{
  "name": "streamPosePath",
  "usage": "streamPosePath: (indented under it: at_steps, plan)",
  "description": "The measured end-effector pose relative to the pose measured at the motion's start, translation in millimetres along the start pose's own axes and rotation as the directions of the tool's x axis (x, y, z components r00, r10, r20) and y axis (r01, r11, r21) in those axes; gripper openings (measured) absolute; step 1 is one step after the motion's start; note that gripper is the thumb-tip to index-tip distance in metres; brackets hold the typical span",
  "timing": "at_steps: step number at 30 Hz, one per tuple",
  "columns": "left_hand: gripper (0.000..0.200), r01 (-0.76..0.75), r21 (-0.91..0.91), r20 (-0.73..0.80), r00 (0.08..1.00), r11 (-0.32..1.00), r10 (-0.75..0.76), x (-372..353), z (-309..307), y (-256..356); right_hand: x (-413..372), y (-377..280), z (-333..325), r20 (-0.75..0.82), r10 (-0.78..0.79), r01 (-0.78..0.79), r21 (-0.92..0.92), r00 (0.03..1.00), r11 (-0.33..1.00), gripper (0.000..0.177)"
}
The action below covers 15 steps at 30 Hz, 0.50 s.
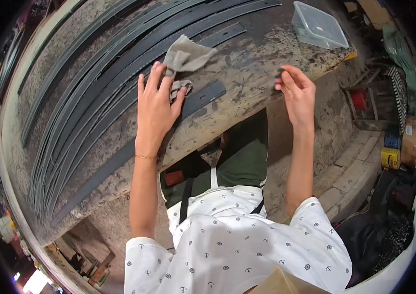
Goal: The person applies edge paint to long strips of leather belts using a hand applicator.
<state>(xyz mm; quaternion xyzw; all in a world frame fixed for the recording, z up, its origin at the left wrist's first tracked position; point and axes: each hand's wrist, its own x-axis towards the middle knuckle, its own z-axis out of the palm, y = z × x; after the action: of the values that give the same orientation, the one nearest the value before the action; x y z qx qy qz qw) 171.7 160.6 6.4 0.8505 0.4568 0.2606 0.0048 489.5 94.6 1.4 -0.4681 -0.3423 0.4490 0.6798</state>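
My left hand (158, 105) is open, palm down with fingers apart, over the near edge of a bundle of long dark grey strips (83, 90). Its fingertips are right at a crumpled grey cloth (188, 54), and part of the cloth shows between thumb and fingers. One separate strip (203, 99) lies along the table's near edge, passing beneath this hand. My right hand (298, 93) is raised near the table edge at the right, fingertips pinched together. A small dark bit shows at those fingertips, too small to name.
The strips spread over the stained table (252, 63). A clear plastic container (319, 27) stands at its far right corner. To the right are a stool-like frame with a red item (360, 99), a yellow box (390, 159) and a dark bag (379, 210).
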Motion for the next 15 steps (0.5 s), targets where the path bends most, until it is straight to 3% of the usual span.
streamPosePath:
  at_steps: [4,6,9,10,12,14,15]
  plan:
    - [0.022,-0.038,-0.092,-0.043,0.999,0.995,0.034,1.0,3.6,4.3,-8.0,-6.2,-31.6,-0.151,-0.023,-0.007,-0.199,0.988,0.98,0.019]
    - [0.022,0.019,-0.134,-0.037,0.999,0.991,-0.024,0.9,0.9,5.2,-10.7,-6.1,-43.7,-0.176,-0.004,-0.022,-0.146,0.984,0.989,0.017]
    - [0.023,-0.002,-0.14,-0.058,0.998,0.99,-0.007,-0.4,3.4,2.4,-7.5,-5.0,-57.7,-0.204,0.081,-0.047,0.166,0.976,0.985,0.013]
    - [0.023,-0.002,-0.138,-0.061,0.998,0.99,-0.007,-1.2,3.1,2.4,-5.9,0.2,-59.1,-0.201,0.079,-0.045,0.168,0.976,0.985,0.013]
    - [0.024,0.033,-0.133,-0.022,0.999,0.991,-0.036,-1.7,2.4,2.3,-3.4,10.1,-57.1,-0.241,0.09,-0.126,-0.14,0.966,0.982,0.013]
    - [0.024,0.036,-0.127,-0.02,0.999,0.991,-0.039,-0.9,2.7,1.2,-6.0,6.4,-56.9,-0.264,0.096,-0.146,-0.178,0.96,0.973,0.016]
    - [0.024,0.04,-0.125,-0.008,0.999,0.991,-0.042,-1.6,3.1,1.2,-9.1,0.0,-56.9,-0.206,0.094,-0.107,-0.053,0.974,0.993,0.016]
